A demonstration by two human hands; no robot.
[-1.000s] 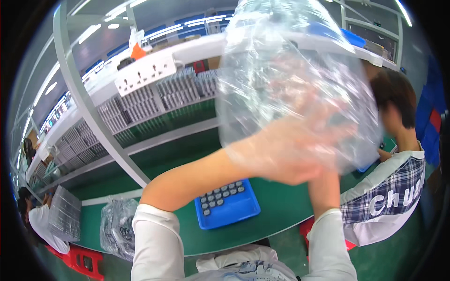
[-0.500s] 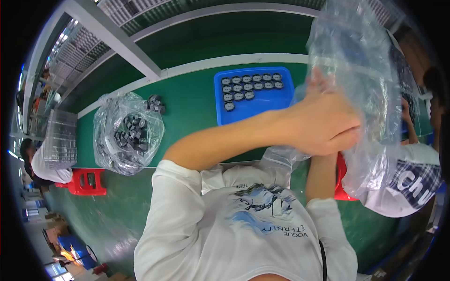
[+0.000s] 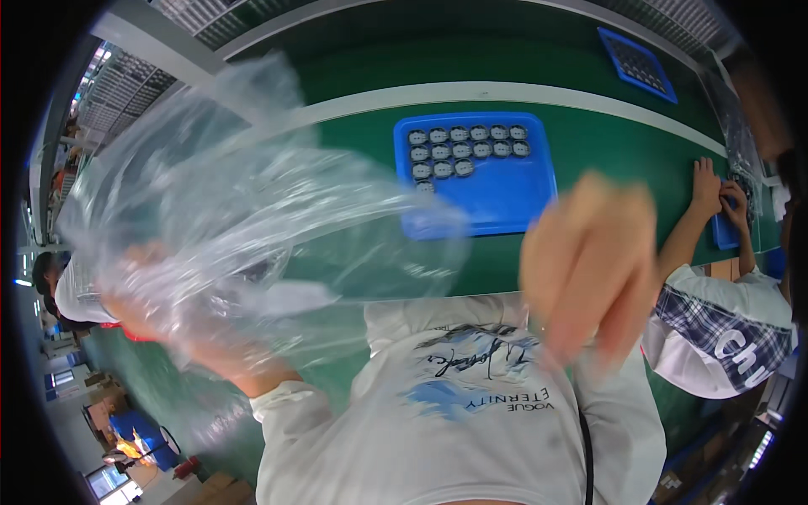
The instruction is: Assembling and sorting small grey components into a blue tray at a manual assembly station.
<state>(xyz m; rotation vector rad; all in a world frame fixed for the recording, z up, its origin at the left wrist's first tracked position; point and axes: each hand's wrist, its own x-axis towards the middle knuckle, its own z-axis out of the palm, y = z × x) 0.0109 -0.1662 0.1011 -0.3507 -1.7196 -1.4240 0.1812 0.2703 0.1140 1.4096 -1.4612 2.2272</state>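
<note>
My left hand [image 3: 181,324] grips a large, empty, clear plastic bag [image 3: 244,210] that spreads blurred over the left of the green table [image 3: 606,135]. At the right, my right hand [image 3: 589,265] hangs blurred in front of my chest with its fingers pointing down and holding nothing. Beyond both hands a blue tray [image 3: 484,181] lies on the table, with several small round dark parts [image 3: 463,147] in rows at its far end.
To my right a person in a plaid-sleeved shirt [image 3: 724,324] works with both hands [image 3: 715,189] at the table edge. Another blue tray [image 3: 638,61] lies far back right. Another person [image 3: 63,286] sits at far left. Metal shelf racks [image 3: 126,76] run along the back left.
The bag has swung from the right side to the left, now in my left hand. My right hand has let go and dropped in front of my chest. The view tilted further down.
</note>
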